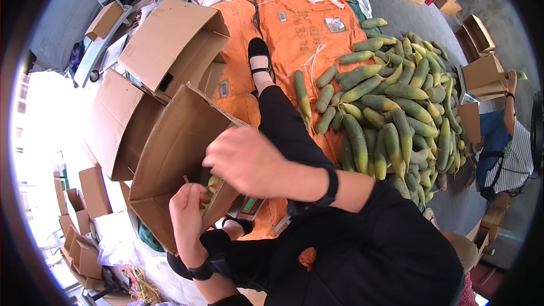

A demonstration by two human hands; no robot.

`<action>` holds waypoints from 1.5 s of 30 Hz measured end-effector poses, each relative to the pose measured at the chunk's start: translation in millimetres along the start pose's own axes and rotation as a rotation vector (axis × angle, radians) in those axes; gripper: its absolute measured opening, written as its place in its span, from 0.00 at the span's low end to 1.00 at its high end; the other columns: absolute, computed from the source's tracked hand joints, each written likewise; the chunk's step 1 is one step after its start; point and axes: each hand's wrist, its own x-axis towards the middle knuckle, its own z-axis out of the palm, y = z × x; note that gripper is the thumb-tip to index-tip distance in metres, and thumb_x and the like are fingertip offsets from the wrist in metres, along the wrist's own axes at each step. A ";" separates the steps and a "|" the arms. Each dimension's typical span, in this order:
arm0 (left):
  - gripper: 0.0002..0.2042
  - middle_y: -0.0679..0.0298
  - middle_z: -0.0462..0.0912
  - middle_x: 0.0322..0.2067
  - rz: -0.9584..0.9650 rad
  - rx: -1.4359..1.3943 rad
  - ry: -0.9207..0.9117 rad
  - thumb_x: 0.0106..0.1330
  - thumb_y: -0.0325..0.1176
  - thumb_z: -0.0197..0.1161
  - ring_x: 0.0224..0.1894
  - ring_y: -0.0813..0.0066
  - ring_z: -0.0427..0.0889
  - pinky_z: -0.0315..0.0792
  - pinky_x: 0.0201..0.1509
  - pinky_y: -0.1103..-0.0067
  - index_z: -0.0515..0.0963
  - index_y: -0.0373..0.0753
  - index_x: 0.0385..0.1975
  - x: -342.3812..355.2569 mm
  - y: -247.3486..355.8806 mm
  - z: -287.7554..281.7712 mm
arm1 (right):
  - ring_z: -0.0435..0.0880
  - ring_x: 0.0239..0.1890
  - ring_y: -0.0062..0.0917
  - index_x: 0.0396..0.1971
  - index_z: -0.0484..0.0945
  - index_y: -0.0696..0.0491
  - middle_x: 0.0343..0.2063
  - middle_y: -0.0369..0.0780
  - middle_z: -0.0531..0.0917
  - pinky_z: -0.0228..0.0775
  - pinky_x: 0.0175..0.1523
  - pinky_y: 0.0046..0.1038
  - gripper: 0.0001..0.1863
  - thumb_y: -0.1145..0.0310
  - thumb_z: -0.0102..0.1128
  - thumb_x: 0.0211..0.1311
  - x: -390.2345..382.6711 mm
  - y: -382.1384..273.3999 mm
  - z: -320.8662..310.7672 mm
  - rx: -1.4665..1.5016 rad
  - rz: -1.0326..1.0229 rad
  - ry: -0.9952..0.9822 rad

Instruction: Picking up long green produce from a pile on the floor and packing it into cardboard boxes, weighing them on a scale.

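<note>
An open cardboard box (175, 124) stands tilted in front of me, with pale green radishes (212, 184) partly showing inside. My left hand (188, 209) is at the box's near side, fingers curled by a thin strip that I cannot make out clearly. My right hand (243, 158) is over the box's right rim, blurred, its fingertips mostly hidden. Under the box's right side a scale with a green display (249, 204) shows in part.
A large heap of green radishes (391, 119) lies on orange sacks (300, 22) to my right. Stacked open cartons (170, 45) stand at the left. My outstretched leg (283, 130) crosses the sacks. Another person (501, 147) at the far right holds a radish by some cartons.
</note>
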 end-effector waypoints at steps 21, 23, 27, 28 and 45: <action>0.13 0.47 0.82 0.28 -0.049 0.556 0.197 0.62 0.39 0.61 0.34 0.49 0.82 0.74 0.42 0.66 0.82 0.33 0.33 -8.9 0.4 -15.7 | 0.68 0.62 0.46 0.64 0.62 0.48 0.59 0.48 0.71 0.63 0.63 0.48 0.42 0.51 0.68 0.50 -337.3 138.1 -268.6 -1.005 1.811 0.019; 0.12 0.48 0.82 0.28 -0.031 0.509 0.230 0.62 0.37 0.61 0.33 0.51 0.82 0.74 0.41 0.67 0.82 0.33 0.34 -16.7 -1.8 -18.4 | 0.71 0.59 0.48 0.64 0.62 0.52 0.56 0.52 0.74 0.62 0.64 0.44 0.43 0.51 0.68 0.49 -354.7 142.4 -274.9 -0.979 1.787 0.002; 0.10 0.51 0.83 0.29 0.045 0.373 0.282 0.62 0.32 0.62 0.29 0.60 0.82 0.74 0.38 0.73 0.81 0.32 0.36 -27.9 -9.5 -19.6 | 0.78 0.52 0.45 0.55 0.71 0.61 0.49 0.51 0.80 0.68 0.58 0.39 0.36 0.56 0.69 0.49 -372.7 152.7 -289.7 -0.856 1.751 0.026; 0.10 0.51 0.83 0.29 0.048 0.366 0.287 0.62 0.32 0.62 0.29 0.60 0.82 0.74 0.38 0.73 0.81 0.32 0.36 -30.3 -9.8 -19.4 | 0.80 0.50 0.42 0.51 0.74 0.63 0.46 0.50 0.82 0.71 0.54 0.38 0.32 0.58 0.70 0.48 -374.2 154.4 -297.5 -0.757 1.746 0.024; 0.13 0.62 0.82 0.34 0.371 -0.119 0.216 0.65 0.21 0.58 0.37 0.80 0.79 0.73 0.43 0.84 0.77 0.32 0.49 -57.2 23.5 7.3 | 0.81 0.47 0.25 0.55 0.72 0.57 0.46 0.38 0.81 0.73 0.54 0.31 0.22 0.65 0.61 0.64 -65.8 75.8 -172.8 1.083 1.054 0.485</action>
